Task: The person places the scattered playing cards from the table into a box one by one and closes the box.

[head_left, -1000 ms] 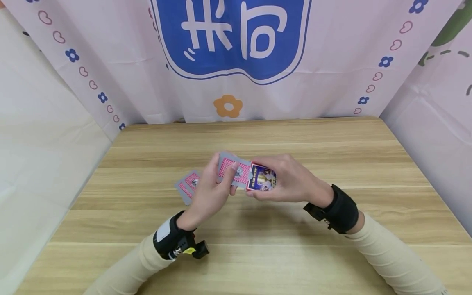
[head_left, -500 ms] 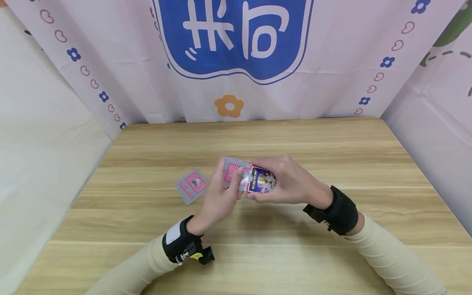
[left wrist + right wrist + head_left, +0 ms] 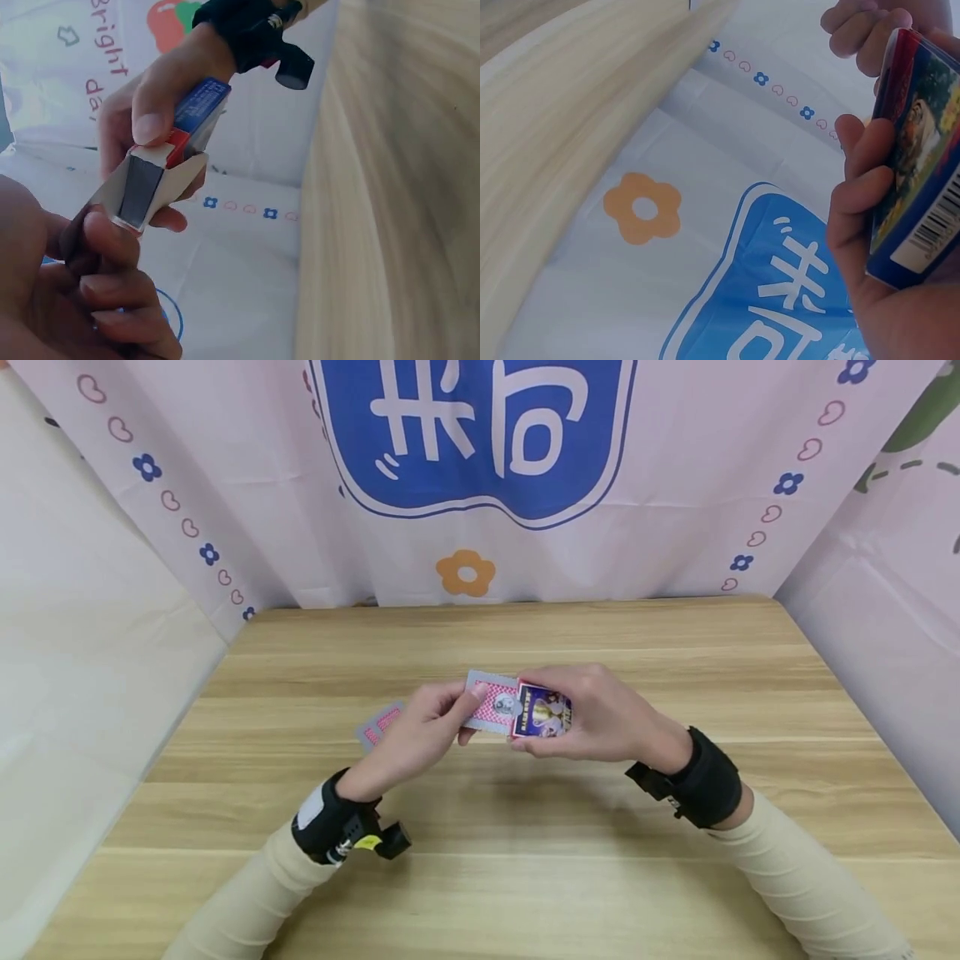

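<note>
My left hand (image 3: 416, 727) pinches a red-patterned, grey-bordered playing card (image 3: 501, 703) by its outer end, thumb on top. Whether more cards lie under it cannot be told. The card's other end meets the mouth of a card box (image 3: 542, 714) with a gold cup on a dark blue face. My right hand (image 3: 607, 710) grips that box from the right, thumb and fingers on opposite edges. From the left wrist, the box end shows unfolded flaps and a dark stack (image 3: 141, 191) inside. In the right wrist view the box's barcode (image 3: 932, 232) faces the camera.
Face-down cards (image 3: 378, 724) lie on the wooden table (image 3: 480, 893), partly behind my left hand. A printed cloth (image 3: 675, 527) hangs along the table's back edge, with pale cloth at both sides. Each wrist wears a black camera strap (image 3: 701, 781).
The card first slid further toward the box. My left hand then drew back to its outer end, again covering part of the cards on the table. The box shifted slightly right and up.
</note>
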Demonstrator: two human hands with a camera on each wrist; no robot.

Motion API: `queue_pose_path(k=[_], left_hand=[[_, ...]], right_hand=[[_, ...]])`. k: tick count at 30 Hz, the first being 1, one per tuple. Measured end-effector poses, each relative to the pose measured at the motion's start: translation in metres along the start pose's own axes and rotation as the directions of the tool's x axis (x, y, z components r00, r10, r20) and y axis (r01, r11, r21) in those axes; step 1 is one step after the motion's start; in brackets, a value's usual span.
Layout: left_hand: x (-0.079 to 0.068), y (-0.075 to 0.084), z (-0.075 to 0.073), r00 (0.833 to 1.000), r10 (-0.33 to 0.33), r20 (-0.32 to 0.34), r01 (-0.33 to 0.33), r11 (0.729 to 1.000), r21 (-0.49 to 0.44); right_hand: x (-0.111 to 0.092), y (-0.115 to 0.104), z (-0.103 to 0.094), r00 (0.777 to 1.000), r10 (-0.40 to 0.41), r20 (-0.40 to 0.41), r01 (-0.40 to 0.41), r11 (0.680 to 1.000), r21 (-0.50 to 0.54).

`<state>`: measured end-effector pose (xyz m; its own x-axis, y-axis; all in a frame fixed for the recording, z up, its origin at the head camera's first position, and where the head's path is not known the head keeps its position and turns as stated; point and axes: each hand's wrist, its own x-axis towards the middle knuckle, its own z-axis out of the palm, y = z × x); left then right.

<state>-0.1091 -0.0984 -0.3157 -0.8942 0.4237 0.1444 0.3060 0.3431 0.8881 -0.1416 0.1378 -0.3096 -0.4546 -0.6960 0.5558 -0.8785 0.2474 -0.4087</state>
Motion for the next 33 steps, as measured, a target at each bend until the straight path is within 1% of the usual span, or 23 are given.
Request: queue_pose_path(k=[3,6,11,15,18,20,21,23,26,28,29,31,33], left_hand=[[0.000,-0.002,0.005,0.999,0.044,-0.020,-0.043,0.998,0.046],[-0.001,-0.003,0.013,0.995,0.076,-0.071,-0.072,0.996,0.059],[-0.002,-0.004,0.022,0.979,0.116,-0.170,-0.099,0.989,0.106],[-0.003,-0.006,0.029,0.967,0.156,-0.204,-0.127,0.981,0.147],[-0.003,-0.008,0.036,0.964,0.183,-0.193,-0.154,0.976,0.154],[-0.004,-0.009,0.039,0.966,0.187,-0.180,-0.163,0.977,0.138],[-0.004,-0.010,0.041,0.968,0.182,-0.170,-0.164,0.979,0.119],[-0.004,-0.009,0.040,0.979,0.147,-0.138,-0.139,0.988,0.067],[-0.003,-0.004,0.032,0.995,0.059,-0.080,-0.060,0.998,-0.008],[-0.002,-0.001,0.024,0.999,0.004,-0.049,-0.005,0.999,-0.031],[-0.001,0.001,0.021,0.999,-0.011,-0.040,0.010,0.999,-0.036],[-0.001,0.002,0.014,1.000,-0.015,-0.026,0.014,1.000,-0.021],[-0.001,0.001,0.010,1.000,0.008,-0.008,-0.008,1.000,-0.004]], right_hand=[[-0.001,0.001,0.000,1.000,-0.004,-0.006,0.004,1.000,-0.002],[-0.002,0.002,0.001,1.000,-0.007,-0.018,0.007,1.000,-0.006],[-0.004,0.003,0.003,1.000,-0.009,-0.026,0.009,1.000,0.000],[-0.002,0.001,0.005,0.999,-0.021,-0.023,0.022,1.000,0.016],[-0.001,-0.001,0.009,0.999,-0.033,-0.016,0.034,0.999,0.024],[0.000,-0.002,0.011,0.999,-0.042,-0.008,0.042,0.999,0.032],[0.000,-0.002,0.012,0.999,-0.042,-0.006,0.043,0.999,0.032],[0.001,-0.002,0.013,0.999,-0.040,-0.001,0.040,0.999,0.035],[0.001,-0.002,0.010,0.999,-0.033,0.001,0.033,0.999,0.023],[0.001,-0.002,0.007,1.000,-0.027,0.000,0.027,1.000,0.008],[0.001,-0.002,0.006,1.000,-0.023,-0.002,0.023,1.000,-0.002],[0.001,-0.001,0.003,1.000,-0.017,-0.001,0.017,1.000,-0.016],[0.000,-0.001,0.002,1.000,-0.011,0.002,0.011,1.000,-0.024]])
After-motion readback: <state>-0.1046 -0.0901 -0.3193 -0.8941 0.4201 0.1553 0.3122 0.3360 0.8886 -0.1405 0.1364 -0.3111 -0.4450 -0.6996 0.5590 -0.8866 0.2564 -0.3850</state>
